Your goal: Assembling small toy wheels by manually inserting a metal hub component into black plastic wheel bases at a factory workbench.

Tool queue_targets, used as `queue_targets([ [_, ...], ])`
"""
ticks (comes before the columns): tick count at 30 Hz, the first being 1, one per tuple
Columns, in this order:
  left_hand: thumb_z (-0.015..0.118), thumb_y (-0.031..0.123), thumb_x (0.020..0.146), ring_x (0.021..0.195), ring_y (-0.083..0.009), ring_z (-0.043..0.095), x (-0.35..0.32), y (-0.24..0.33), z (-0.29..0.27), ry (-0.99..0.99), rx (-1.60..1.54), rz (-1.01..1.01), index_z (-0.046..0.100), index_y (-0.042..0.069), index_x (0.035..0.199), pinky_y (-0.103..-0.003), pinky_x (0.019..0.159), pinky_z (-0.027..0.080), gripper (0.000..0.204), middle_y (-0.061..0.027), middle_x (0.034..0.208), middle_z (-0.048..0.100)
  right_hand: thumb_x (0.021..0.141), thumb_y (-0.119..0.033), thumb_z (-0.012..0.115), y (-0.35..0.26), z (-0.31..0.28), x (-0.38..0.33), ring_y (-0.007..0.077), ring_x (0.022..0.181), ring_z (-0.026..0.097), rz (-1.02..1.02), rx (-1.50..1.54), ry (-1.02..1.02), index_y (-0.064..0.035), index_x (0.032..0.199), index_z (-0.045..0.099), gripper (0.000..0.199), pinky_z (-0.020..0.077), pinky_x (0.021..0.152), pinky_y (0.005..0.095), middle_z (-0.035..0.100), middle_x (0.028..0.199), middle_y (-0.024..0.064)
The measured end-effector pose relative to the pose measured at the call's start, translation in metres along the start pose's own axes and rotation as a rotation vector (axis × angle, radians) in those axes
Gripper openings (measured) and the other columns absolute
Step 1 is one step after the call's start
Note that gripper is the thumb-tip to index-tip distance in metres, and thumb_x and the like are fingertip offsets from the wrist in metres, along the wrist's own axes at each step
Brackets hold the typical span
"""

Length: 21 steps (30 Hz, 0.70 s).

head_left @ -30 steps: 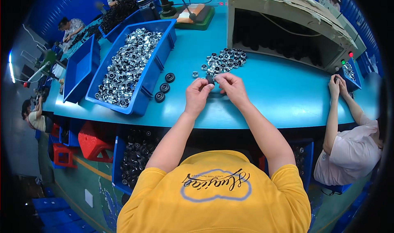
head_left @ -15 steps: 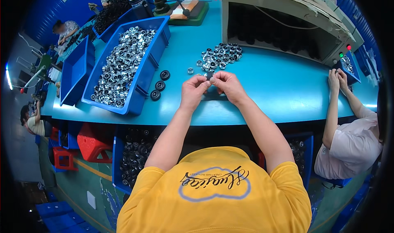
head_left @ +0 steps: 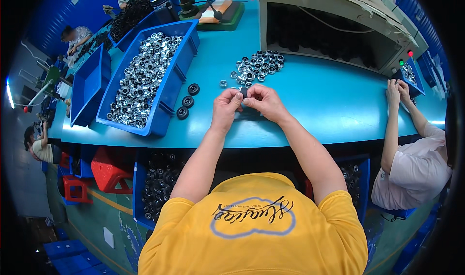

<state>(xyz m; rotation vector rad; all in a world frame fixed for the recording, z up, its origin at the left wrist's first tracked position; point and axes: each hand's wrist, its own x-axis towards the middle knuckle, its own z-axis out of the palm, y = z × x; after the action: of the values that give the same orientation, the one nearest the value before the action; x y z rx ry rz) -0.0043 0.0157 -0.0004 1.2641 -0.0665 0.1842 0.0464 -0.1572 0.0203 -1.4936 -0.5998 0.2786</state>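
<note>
Both hands' fingers, left hand & right hand, pinching small dark part nr parts pile.

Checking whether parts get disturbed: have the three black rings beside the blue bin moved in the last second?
No. The three black rings lie in the same diagonal row against the corner of the blue bin; only the camera view shifted.

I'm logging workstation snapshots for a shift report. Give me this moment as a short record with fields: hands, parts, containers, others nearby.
left hand: left hand pinching a small dark part over the teal table
right hand: right hand meeting it on the same part
loose parts: pile of small parts just beyond the hands; three black rings to the left
containers: blue bin of shiny metal parts; empty blue bin
others: co-worker's hands at right
</note>
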Motion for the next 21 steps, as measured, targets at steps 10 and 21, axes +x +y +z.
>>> queue_targets([
  [10, 0.073, 0.019, 0.096, 0.071, -0.0077, 0.057, 0.001, -0.005, -0.003, -0.003, 0.063, -0.024, 0.069, 0.004, 0.104, -0.024, 0.063, 0.048, 0.018, 0.0014, 0.087, 0.066, 0.090, -0.022, 0.080, -0.007, -0.003, -0.001, 0.0037, 0.069, 0.051, 0.271, 0.353, 0.028, -0.0081, 0.095, 0.070, 0.017, 0.0399, 0.059, 0.0212, 0.063, 0.082, -0.0064],
  [21, 0.072, 0.019, 0.098, 0.072, -0.0076, 0.058, 0.000, 0.000, -0.002, -0.048, 0.007, -0.067, 0.068, 0.004, 0.107, -0.025, 0.064, 0.049, 0.018, 0.0012, 0.085, 0.065, 0.094, -0.021, 0.075, -0.005, -0.004, -0.003, 0.0040, 0.066, 0.049, 0.219, 0.140, -0.019, -0.0098, 0.091, 0.064, 0.016, 0.0396, 0.057, 0.0216, 0.057, 0.077, -0.0065],
])
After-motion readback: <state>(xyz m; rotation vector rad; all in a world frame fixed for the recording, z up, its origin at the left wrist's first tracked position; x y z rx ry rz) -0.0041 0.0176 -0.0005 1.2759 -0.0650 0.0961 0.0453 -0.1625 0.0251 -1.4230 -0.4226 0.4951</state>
